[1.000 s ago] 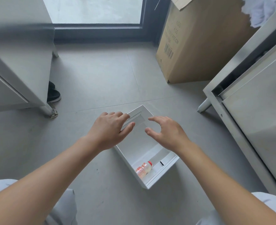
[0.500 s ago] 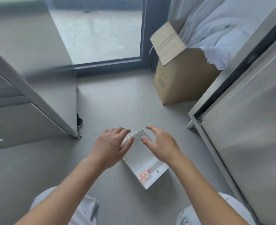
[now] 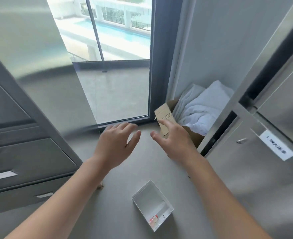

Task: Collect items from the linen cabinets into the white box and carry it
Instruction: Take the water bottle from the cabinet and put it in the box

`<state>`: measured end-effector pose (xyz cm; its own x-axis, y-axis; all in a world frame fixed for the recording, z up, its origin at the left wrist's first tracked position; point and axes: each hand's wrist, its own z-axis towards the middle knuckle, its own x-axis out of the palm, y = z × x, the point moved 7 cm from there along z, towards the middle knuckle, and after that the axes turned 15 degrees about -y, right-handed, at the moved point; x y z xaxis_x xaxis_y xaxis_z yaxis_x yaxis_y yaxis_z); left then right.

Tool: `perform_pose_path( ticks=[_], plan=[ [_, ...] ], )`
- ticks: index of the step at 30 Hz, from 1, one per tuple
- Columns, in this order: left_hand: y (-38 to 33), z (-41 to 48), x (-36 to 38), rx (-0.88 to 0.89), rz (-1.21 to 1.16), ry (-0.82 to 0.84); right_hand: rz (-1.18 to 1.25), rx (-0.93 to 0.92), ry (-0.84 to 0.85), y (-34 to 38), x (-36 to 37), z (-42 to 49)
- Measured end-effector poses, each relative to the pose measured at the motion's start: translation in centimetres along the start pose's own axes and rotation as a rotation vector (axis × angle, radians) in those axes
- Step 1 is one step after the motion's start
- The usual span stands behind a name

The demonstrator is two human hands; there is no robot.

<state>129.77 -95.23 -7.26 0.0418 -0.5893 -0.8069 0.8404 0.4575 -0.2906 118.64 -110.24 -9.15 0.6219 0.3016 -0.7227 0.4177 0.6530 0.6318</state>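
White box (image 3: 146, 195): open-topped, on the floor, low in the view, touched by neither hand.
Inside the box: one small bottle (image 3: 153, 220) with a red label, lying at the near end.
Left hand (image 3: 118, 144): in the air beyond the box, fingers spread and loose, holding nothing.
Right hand (image 3: 174, 140): beyond the box and to its right, fingers likewise spread, empty.
Beyond the box: a cardboard carton (image 3: 164, 118) of white linen (image 3: 202, 111).
Either side of the box: steel linen cabinets, left cabinet (image 3: 30, 152) and right cabinet (image 3: 263, 161), doors seemingly closed.
Step in hand: probably collecting, between items.
Next move: likely opening a cabinet, then lowering an item into the box.
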Motion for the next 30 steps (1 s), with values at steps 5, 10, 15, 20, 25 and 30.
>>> perform_pose_path(
  ticks=[5, 10, 15, 20, 25, 30],
  plan=[
    [-2.6, 5.3, -8.5, 0.042, 0.038, -0.077, -0.009, -0.08, -0.084, 6.7, -7.8, 3.5],
    [-4.0, 7.3, -14.1, 0.11, 0.106, -0.149, -0.019, -0.168, -0.157, 11.6, -12.7, 3.7],
    [-4.5, 5.1, -16.1, 0.125, 0.127, -0.171, -0.011, -0.195, -0.193, 12.2, -13.4, 1.3],
    [-4.3, 3.7, -17.5, 0.099, 0.179, -0.155, 0.021, -0.149, -0.167, 12.1, -13.0, -1.0],
    [-5.4, 3.4, -18.8, 0.101, 0.178, -0.2, 0.034, -0.141, -0.172, 12.4, -14.0, -2.4],
    [-6.5, 3.2, -18.9, 0.116, 0.175, -0.185, 0.008, -0.147, -0.192, 12.6, -15.7, -2.4]
  ],
)
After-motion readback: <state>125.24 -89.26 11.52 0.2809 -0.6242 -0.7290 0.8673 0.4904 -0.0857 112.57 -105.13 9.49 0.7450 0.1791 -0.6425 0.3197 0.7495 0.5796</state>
